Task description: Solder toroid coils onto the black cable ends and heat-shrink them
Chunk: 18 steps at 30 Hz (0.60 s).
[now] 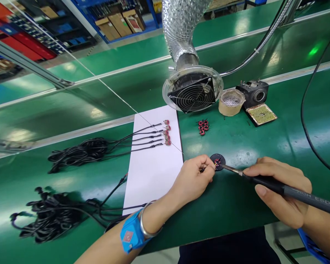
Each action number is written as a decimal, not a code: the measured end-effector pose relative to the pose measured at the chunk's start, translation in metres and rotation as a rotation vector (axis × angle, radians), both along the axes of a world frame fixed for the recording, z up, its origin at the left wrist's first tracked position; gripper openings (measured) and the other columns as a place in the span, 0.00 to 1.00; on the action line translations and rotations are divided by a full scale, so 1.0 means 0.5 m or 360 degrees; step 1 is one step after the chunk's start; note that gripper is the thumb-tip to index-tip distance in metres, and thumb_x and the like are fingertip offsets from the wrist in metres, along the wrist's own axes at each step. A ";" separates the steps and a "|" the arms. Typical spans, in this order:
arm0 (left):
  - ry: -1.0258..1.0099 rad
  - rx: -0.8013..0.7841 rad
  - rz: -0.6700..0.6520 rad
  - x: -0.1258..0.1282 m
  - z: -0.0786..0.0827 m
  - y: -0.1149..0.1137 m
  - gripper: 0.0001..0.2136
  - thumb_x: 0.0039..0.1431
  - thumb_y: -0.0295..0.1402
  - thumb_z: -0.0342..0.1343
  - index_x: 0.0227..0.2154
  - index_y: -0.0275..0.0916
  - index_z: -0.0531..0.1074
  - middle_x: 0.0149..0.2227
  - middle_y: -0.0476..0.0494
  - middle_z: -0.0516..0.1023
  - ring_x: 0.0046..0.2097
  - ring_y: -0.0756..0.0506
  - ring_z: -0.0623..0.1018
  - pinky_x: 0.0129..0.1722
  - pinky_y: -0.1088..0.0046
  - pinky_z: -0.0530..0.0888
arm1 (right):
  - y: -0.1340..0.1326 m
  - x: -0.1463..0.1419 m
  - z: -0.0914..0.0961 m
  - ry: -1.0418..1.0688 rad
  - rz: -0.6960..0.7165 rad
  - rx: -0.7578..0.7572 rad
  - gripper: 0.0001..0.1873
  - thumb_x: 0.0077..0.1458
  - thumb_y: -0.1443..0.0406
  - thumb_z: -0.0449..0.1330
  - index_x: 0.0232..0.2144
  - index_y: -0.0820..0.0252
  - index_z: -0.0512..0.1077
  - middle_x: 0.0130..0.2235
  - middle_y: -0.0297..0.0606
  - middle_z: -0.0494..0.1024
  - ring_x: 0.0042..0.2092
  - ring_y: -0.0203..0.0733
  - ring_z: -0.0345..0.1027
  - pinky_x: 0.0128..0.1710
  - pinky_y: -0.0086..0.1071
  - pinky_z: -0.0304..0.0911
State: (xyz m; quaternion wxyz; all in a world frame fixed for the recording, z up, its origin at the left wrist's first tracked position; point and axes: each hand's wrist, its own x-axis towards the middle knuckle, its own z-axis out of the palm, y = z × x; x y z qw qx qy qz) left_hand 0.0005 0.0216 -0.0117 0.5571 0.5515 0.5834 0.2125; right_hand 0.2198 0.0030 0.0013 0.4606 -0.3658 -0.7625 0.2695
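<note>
My right hand (286,190) is wrapped round the black handle of a soldering iron (272,184). The iron's metal tip reaches a small red and black coil (217,161) on a round black disc (222,158). From the other side, my left hand (195,176) pinches a thin dark cable close to that coil; its end is mostly hidden by the fingers. A blue wrist strap (132,231) is on my left wrist. Beyond the disc, several similar coils (202,127) lie in a cluster on the green table (236,209).
A white sheet (151,176) carries cable ends and several small red-and-metal parts (167,132). Bundled black cables (55,212) lie left. A fume extractor (194,91) hangs above. Behind stand a round pot (231,106) and an iron stand (254,93) with a sponge (261,113).
</note>
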 end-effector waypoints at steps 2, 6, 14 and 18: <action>0.0000 0.0006 0.0006 0.001 0.001 0.000 0.05 0.55 0.31 0.51 0.26 0.39 0.68 0.20 0.54 0.70 0.23 0.53 0.65 0.24 0.77 0.60 | 0.001 0.000 0.001 -0.0006 0.0012 0.0004 0.15 0.53 0.72 0.54 0.42 0.58 0.72 0.25 0.36 0.73 0.23 0.37 0.63 0.20 0.32 0.58; 0.0017 0.0001 0.0015 0.003 0.006 0.001 0.05 0.54 0.31 0.51 0.25 0.39 0.68 0.20 0.54 0.70 0.22 0.53 0.64 0.23 0.78 0.59 | 0.002 -0.001 0.002 -0.0022 0.0020 -0.0003 0.15 0.52 0.72 0.54 0.42 0.58 0.73 0.25 0.36 0.73 0.23 0.37 0.63 0.20 0.31 0.57; 0.0032 0.0010 -0.0005 0.002 0.006 -0.002 0.05 0.55 0.31 0.51 0.26 0.39 0.69 0.21 0.54 0.70 0.23 0.53 0.64 0.23 0.78 0.59 | -0.001 -0.003 0.000 0.0012 0.0043 -0.0046 0.15 0.52 0.72 0.54 0.41 0.60 0.74 0.24 0.35 0.71 0.23 0.36 0.63 0.20 0.31 0.57; 0.0065 0.0016 -0.0013 0.001 0.004 -0.003 0.05 0.55 0.32 0.51 0.27 0.39 0.69 0.21 0.54 0.70 0.23 0.52 0.65 0.23 0.77 0.60 | -0.002 -0.007 0.004 -0.0007 0.0080 -0.0017 0.15 0.52 0.71 0.54 0.41 0.59 0.74 0.23 0.34 0.70 0.22 0.36 0.60 0.20 0.32 0.56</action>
